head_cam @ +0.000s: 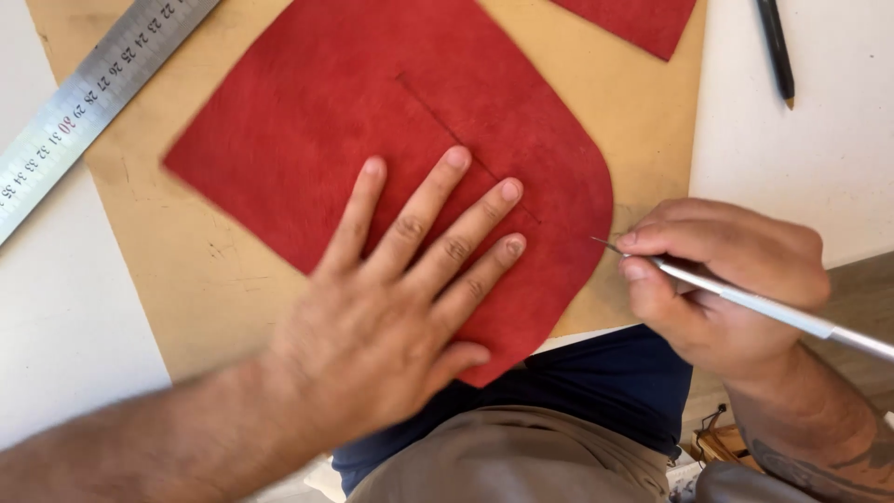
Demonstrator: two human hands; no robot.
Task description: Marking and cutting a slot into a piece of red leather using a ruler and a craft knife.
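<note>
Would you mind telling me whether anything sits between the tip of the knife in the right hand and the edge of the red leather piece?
Nothing visible does. The knife in the right hand points at the rounded edge of the red leather piece, with only bare tan board between them. The left hand presses the leather flat, away from the tip.

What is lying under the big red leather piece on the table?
A tan cutting board lies under the red leather piece, showing around its edges. The left hand presses flat on the leather. Whatever lies between leather and board is covered.
</note>
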